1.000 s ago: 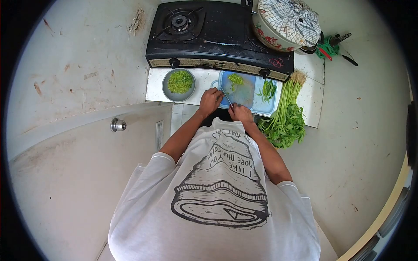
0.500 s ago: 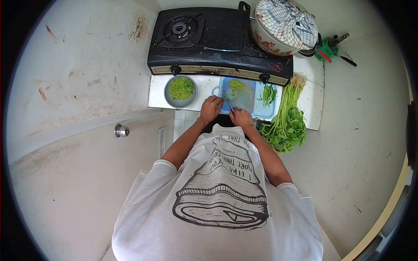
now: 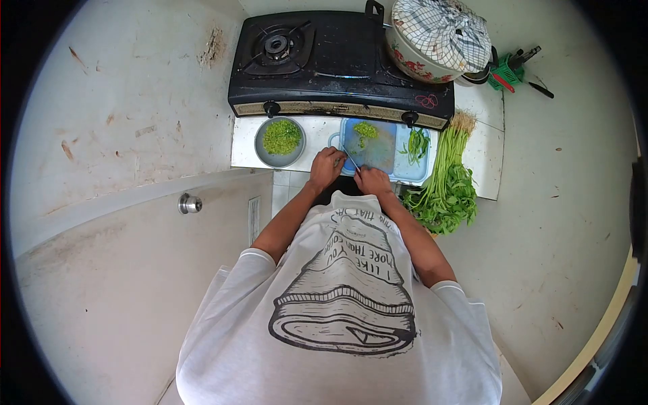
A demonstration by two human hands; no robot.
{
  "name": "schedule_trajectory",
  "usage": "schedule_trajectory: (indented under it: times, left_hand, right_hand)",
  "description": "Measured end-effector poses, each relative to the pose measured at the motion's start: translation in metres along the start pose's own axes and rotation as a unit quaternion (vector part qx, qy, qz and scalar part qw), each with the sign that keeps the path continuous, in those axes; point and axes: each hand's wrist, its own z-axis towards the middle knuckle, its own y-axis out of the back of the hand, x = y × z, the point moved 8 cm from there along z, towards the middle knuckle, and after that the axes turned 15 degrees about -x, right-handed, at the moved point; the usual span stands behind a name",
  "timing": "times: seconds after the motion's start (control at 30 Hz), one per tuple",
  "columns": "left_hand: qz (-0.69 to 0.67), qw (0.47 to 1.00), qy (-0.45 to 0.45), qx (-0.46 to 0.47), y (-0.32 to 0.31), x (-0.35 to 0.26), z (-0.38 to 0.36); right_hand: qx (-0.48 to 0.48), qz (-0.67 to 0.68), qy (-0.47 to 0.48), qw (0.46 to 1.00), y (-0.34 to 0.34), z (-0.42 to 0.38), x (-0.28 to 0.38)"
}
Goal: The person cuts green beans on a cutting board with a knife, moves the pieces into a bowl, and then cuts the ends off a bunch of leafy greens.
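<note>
My right hand (image 3: 373, 181) is wrapped around the handle of a knife (image 3: 350, 158) at the front edge of a blue cutting board (image 3: 378, 155). The blade slants up and left across the board's near left corner. My left hand (image 3: 327, 167) rests at that corner with its fingers curled in, close to the blade; whatever it grips is hidden under the fingers. Chopped green pieces (image 3: 365, 130) lie in a small pile near the back of the board. The board sits in a light blue tray (image 3: 426, 177), where some loose green leaves (image 3: 416, 144) lie at the right.
A grey bowl (image 3: 259, 154) of chopped greens stands at left. A large bundle of leafy stalks (image 3: 445, 182) lies at right. Behind is a black gas stove (image 3: 347, 40) bearing a flowered pot (image 3: 417, 66) under a checked cloth. A green basket (image 3: 503, 74) holds utensils.
Both hands and the knife stay in nearly the same place. The whole view has shifted very slightly; the food on the board looks unchanged.
</note>
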Motion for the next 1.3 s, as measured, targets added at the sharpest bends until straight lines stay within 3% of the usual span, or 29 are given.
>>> schedule_trajectory:
  times: [0.63,1.03,1.3]
  left_hand:
    - [-0.019,0.999,0.025,-0.011,0.002,-0.003,0.001]
    - [-0.040,0.995,0.096,0.000,0.001,0.002,0.000]
    - [0.028,0.999,-0.027,-0.005,0.006,-0.010,0.000]
  right_hand:
    - [0.008,0.002,-0.003,1.000,0.005,-0.001,0.005]
    - [0.010,0.000,-0.018,1.000,0.006,-0.005,0.000]
    - [-0.012,0.005,0.007,1.000,0.001,-0.005,0.004]
